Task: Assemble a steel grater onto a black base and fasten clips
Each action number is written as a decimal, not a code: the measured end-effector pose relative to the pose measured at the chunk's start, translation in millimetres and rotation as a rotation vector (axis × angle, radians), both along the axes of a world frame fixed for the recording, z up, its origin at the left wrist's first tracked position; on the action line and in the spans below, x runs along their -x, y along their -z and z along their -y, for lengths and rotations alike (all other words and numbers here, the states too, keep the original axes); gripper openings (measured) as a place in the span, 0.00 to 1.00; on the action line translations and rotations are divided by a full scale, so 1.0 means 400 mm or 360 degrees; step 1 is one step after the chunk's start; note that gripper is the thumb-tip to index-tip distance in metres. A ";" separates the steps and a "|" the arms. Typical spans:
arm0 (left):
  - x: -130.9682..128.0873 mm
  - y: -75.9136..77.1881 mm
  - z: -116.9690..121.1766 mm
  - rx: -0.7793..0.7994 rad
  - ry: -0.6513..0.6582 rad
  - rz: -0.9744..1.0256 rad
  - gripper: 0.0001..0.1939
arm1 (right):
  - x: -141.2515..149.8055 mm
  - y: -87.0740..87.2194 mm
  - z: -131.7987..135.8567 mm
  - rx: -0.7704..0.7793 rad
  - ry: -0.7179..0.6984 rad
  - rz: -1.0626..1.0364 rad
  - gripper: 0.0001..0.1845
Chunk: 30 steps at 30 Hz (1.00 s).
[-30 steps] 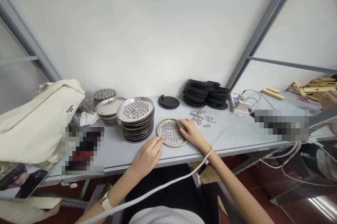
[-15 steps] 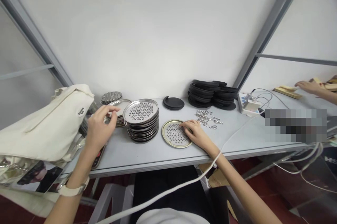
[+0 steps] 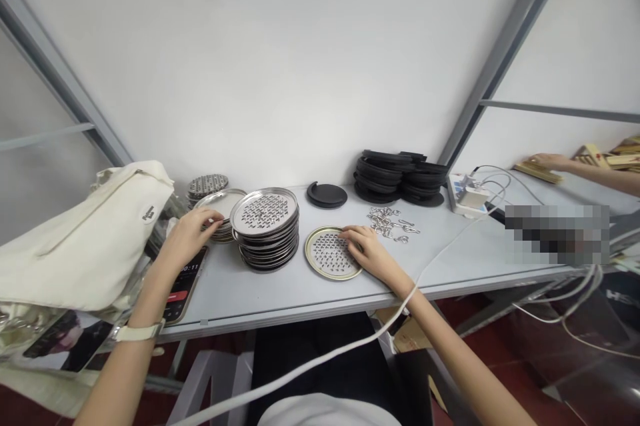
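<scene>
My left hand [image 3: 191, 238] is at the shiny round metal plates [image 3: 223, 202], its thumb and fingertips closed at the near left edge of the top one. Just right of it rises a tall stack of metal grater discs [image 3: 267, 213] with raised teeth. A single round grater disc [image 3: 330, 254] with a gold-coloured rim lies flat near the table's front. Over its right edge my right hand [image 3: 369, 251] has its fingers bent, thumb and fingertips on the disc. Behind the plates is a smaller pile of toothed discs [image 3: 207, 184].
Black round pieces [image 3: 383, 176] stand in stacks at the back; one notched black disc [image 3: 327, 195] lies alone. Small metal hooks [image 3: 387, 223] are scattered nearby. A phone [image 3: 186, 286], white bag [image 3: 95, 233], power strip [image 3: 466, 196] and white cable [image 3: 320, 363] surround me. Another person's hand [image 3: 549, 161] touches wooden pieces.
My left hand has lowered from above the plates to the top plate's edge, uncovering more of the phone. My right hand stays at the grater disc. The other person's hand has moved left.
</scene>
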<state>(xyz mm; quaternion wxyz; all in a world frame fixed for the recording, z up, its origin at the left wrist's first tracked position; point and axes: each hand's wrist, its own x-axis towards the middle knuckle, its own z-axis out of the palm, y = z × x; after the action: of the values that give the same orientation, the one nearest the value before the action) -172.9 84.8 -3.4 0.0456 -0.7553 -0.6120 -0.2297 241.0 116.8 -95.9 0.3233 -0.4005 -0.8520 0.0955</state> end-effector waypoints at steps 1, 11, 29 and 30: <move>-0.001 -0.001 -0.001 -0.0005 -0.0004 -0.0004 0.16 | 0.000 0.001 -0.001 -0.0001 0.0000 -0.0004 0.16; 0.008 -0.004 -0.003 -0.0006 0.0065 -0.0090 0.16 | -0.002 0.007 -0.001 0.0018 0.0001 -0.0055 0.15; -0.192 -0.114 0.128 0.0047 0.0552 0.0077 0.15 | -0.001 0.005 0.004 0.0017 -0.0005 -0.0125 0.15; -0.197 -0.111 0.122 0.0057 0.0562 0.0082 0.14 | 0.000 0.004 0.005 0.0016 -0.0003 -0.0132 0.15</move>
<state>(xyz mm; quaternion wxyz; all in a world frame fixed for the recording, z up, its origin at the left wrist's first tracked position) -94.2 36.2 41.2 -0.0246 -0.8456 -0.4749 -0.2426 241.1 114.9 -97.6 0.3563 -0.3970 -0.8377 0.1165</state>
